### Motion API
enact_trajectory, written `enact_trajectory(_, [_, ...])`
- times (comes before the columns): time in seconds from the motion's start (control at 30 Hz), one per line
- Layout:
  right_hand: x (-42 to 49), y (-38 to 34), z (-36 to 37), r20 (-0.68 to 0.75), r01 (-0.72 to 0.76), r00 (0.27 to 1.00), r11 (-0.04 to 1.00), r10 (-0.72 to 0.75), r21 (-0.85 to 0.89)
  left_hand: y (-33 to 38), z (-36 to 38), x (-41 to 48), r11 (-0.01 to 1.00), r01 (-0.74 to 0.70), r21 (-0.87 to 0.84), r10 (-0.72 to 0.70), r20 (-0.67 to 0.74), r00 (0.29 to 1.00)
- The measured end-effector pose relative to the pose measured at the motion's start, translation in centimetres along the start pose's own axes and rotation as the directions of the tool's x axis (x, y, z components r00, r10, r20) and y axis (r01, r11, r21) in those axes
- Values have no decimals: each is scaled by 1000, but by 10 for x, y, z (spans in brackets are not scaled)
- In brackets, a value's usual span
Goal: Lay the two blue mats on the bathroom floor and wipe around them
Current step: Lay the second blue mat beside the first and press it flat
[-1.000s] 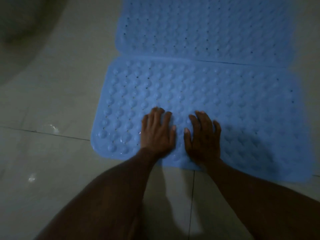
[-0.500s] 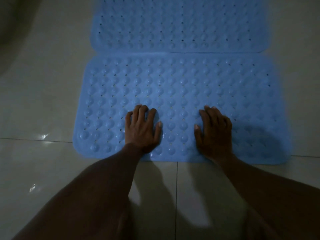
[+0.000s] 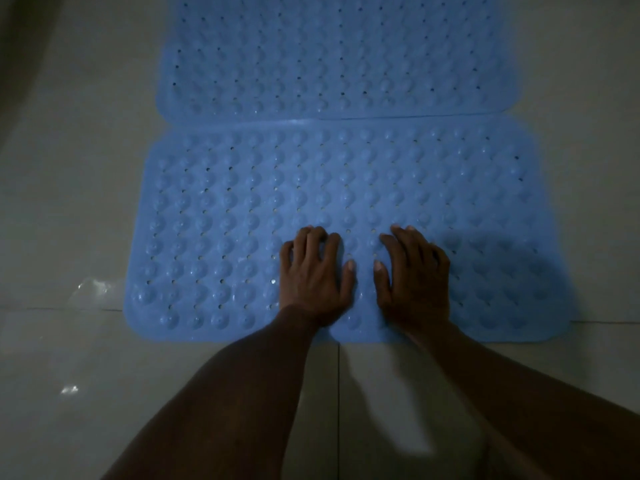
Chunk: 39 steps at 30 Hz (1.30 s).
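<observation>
As two blue mats lay edge to edge on the tiled floor (image 3: pixel 69 209), the left hand (image 3: pixel 315 277) and right hand (image 3: pixel 414 277) pressed palm-down, side by side, fingers slightly spread and gripping nothing, on the near mat (image 3: pixel 242 202); the far mat (image 3: pixel 329 57) lay beyond the fingertips.

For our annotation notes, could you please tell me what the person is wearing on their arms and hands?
Nothing visible: the left hand and right hand are bare, without gloves, rings or a watch, and both forearms show no sleeve in the dim light.
</observation>
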State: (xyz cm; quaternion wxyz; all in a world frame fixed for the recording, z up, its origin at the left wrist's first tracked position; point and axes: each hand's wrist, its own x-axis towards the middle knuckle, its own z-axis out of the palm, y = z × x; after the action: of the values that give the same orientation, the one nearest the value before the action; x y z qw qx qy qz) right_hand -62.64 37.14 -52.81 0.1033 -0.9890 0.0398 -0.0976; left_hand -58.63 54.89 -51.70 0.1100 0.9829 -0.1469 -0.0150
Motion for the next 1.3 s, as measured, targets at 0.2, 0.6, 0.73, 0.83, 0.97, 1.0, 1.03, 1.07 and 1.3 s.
enact_trajectory(0.2, [6, 36, -14, 8, 48, 999, 999, -48, -24, 1, 0, 0, 1000, -19, 23, 18, 20, 1000])
enact_trajectory(0.6, [-1, 72, -15, 9, 88, 996, 996, -88, -35, 28, -1, 13, 995, -101, -2, 101, -18, 995])
enact_trajectory(0.73, [-2, 71, -16, -19, 72, 997, 997, -72, -19, 64, 6, 18, 983, -171, -59, 171, -12, 985])
enact_trajectory(0.83, [0, 75, -19, -34, 57, 998, 998, -56, 33, 65, 12, 20, 988, -155, -26, 155, 1, 988])
enact_trajectory(0.97, [-3, 98, -30, -4, 38, 999, 999, -38, -15, 66, 10, 19, 985, -170, 4, 170, 18, 985])
enact_trajectory(1.0, [-4, 106, -30, 1, 41, 999, 998, -41, -41, 66, 11, 21, 985, -173, 10, 173, 19, 985])
enact_trajectory(1.03, [-5, 113, -30, 5, 48, 999, 997, -48, -61, 66, 12, 22, 984, -177, 20, 176, 13, 984])
enact_trajectory(1.07, [-8, 117, -29, 9, 58, 998, 996, -57, -62, 65, 13, 21, 983, -181, 26, 181, 10, 983])
enact_trajectory(1.3, [-9, 116, -29, 5, 39, 999, 999, -39, -6, 85, 11, 17, 987, -158, 20, 158, 20, 987])
